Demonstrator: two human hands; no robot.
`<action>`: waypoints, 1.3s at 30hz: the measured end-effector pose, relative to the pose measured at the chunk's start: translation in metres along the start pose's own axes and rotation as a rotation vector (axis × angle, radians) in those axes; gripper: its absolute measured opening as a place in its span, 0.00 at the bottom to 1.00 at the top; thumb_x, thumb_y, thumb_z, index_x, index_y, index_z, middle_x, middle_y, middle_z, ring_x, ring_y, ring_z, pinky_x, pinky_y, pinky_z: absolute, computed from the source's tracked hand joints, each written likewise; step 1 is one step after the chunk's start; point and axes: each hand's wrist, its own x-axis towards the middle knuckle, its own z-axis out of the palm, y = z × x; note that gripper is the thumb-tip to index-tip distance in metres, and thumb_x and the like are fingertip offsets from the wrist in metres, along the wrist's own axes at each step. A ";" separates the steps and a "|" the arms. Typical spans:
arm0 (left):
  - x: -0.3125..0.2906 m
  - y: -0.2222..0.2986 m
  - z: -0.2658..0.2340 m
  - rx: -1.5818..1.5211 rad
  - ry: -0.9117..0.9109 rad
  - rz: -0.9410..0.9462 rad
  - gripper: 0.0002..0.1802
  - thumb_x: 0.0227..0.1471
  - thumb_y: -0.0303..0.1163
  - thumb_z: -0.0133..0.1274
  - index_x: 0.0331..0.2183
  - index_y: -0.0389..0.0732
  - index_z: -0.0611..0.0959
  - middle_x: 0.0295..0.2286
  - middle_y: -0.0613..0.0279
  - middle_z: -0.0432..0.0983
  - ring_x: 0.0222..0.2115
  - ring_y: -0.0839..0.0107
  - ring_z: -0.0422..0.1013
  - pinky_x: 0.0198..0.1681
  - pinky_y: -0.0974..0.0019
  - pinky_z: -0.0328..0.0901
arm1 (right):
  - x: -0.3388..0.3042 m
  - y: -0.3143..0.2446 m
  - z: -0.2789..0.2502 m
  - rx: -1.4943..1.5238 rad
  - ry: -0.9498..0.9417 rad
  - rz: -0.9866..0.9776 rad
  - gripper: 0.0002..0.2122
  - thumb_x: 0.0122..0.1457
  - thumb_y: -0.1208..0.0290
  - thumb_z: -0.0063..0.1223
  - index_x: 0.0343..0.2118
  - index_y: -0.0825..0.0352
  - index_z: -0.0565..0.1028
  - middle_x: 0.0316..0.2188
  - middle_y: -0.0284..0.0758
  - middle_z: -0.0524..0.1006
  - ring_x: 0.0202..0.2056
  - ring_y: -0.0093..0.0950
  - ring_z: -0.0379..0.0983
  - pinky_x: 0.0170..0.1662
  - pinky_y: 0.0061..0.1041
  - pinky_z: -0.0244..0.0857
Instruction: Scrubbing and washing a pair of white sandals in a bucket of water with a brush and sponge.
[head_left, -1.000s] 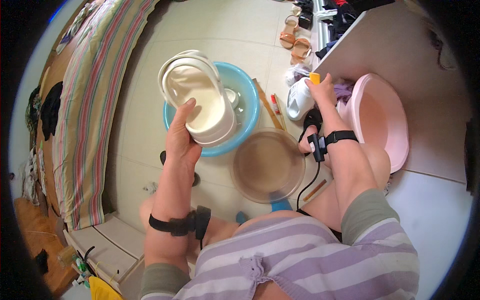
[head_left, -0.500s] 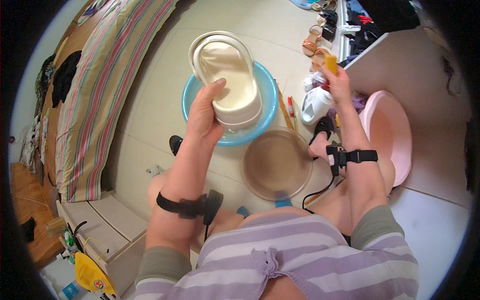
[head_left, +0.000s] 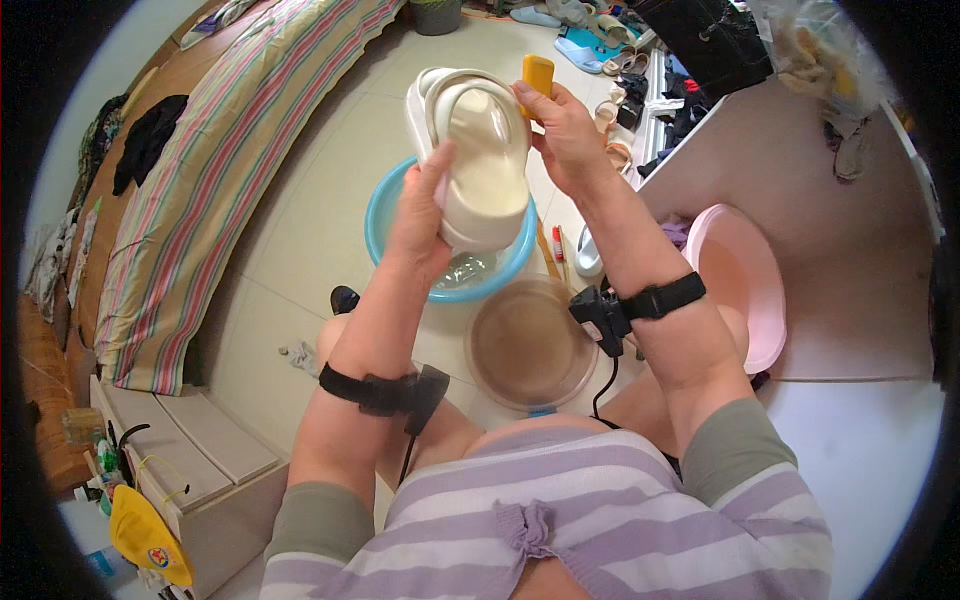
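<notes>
My left hand (head_left: 420,210) is closed around the side of a cream-white, thick-soled clog (head_left: 480,185), held tilted with its inside towards me. Below the clog is a blue basin (head_left: 385,230) with some water in it. Pinched in my right hand (head_left: 570,135) is a yellow block with rounded corners (head_left: 538,80); its exact kind cannot be made out. The block is beside the far right end of the clog, and whether they touch is hard to tell.
Nearer to me stands a round brownish tub (head_left: 530,340). A pink basin (head_left: 745,290) leans at the right. Several shoes (head_left: 625,85) line the far right wall, and a striped cloth (head_left: 220,180) covers the furniture at left. A red-capped tube (head_left: 557,243) lies by the blue basin.
My right hand has brought the yellow block from the right over to the clog. My left hand has raised and turned the clog slightly. The view has shifted a little.
</notes>
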 end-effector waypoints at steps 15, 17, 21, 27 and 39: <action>-0.002 0.000 -0.008 -0.400 -0.182 0.071 0.28 0.56 0.47 0.43 0.53 0.40 0.68 0.49 0.53 0.69 0.49 0.58 0.67 0.56 0.53 0.61 | 0.011 0.031 0.019 0.528 0.210 0.159 0.11 0.59 0.66 0.53 0.36 0.69 0.68 0.30 0.34 0.72 0.30 0.25 0.70 0.37 0.26 0.68; -0.001 -0.003 -0.006 -0.383 -0.149 0.093 0.29 0.56 0.48 0.43 0.54 0.41 0.67 0.49 0.52 0.68 0.49 0.58 0.67 0.55 0.53 0.61 | 0.011 0.032 0.018 0.521 0.194 0.154 0.11 0.59 0.67 0.53 0.36 0.69 0.68 0.30 0.34 0.72 0.30 0.25 0.70 0.37 0.26 0.68; -0.008 0.001 -0.008 -0.420 -0.283 0.043 0.31 0.56 0.49 0.44 0.55 0.40 0.66 0.50 0.52 0.68 0.50 0.58 0.67 0.54 0.55 0.62 | 0.013 0.043 0.019 0.517 0.181 0.199 0.10 0.59 0.67 0.52 0.37 0.67 0.67 0.29 0.33 0.72 0.30 0.25 0.70 0.37 0.27 0.68; -0.011 0.006 -0.013 -0.307 -0.109 0.091 0.34 0.55 0.54 0.39 0.56 0.42 0.63 0.51 0.51 0.65 0.51 0.56 0.66 0.54 0.53 0.62 | -0.015 0.010 0.007 -0.020 0.274 -0.087 0.07 0.62 0.68 0.47 0.37 0.66 0.68 0.33 0.36 0.78 0.31 0.22 0.75 0.32 0.22 0.71; -0.007 0.004 -0.031 -0.356 -0.201 -0.034 0.34 0.55 0.55 0.40 0.56 0.45 0.64 0.50 0.54 0.67 0.50 0.56 0.67 0.52 0.51 0.64 | -0.046 -0.020 0.050 -1.583 -0.251 -0.557 0.07 0.48 0.73 0.52 0.31 0.65 0.78 0.23 0.45 0.78 0.25 0.40 0.77 0.29 0.35 0.71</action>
